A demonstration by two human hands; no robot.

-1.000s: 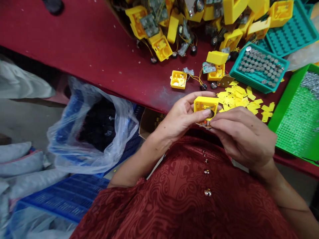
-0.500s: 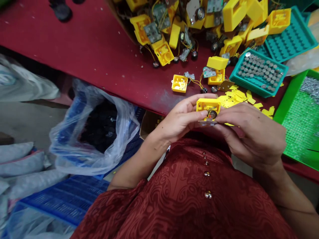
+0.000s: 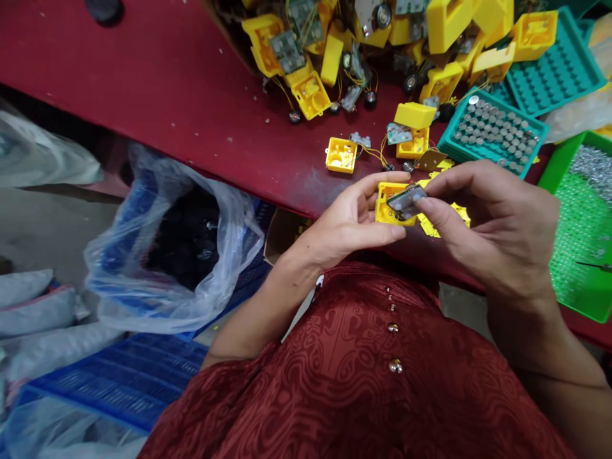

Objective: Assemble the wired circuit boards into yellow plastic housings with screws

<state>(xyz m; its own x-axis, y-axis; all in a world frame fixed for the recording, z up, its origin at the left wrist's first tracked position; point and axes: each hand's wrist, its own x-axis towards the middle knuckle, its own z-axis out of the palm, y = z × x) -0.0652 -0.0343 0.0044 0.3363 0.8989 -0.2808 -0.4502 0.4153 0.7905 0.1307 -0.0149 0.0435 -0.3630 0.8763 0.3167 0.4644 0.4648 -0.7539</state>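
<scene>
My left hand (image 3: 351, 220) is closed around a small yellow plastic case (image 3: 382, 207), its open side facing up. Between the thumb and fingers of my right hand (image 3: 497, 233) is a small circuit board (image 3: 405, 202), tilted over the case's opening. The board covers much of the inside, so the small speaker in there is mostly hidden. Just beyond my hands, another open yellow case (image 3: 341, 156) lies on the table with its board and wires beside it. Thin yellow plastic pieces (image 3: 433, 226) lie scattered under and beside my right hand.
Many yellow cases with wired boards (image 3: 310, 92) are heaped at the back. A teal tray of button cells (image 3: 492, 134) stands right of them, near a green basket (image 3: 581, 293) of small metal parts. Below the table's left edge sits a plastic-lined blue crate (image 3: 115, 255) with black pieces.
My right fingers have moved from the speaker inside the case to the circuit board. The board has swung up from the case's near edge to over its opening.
</scene>
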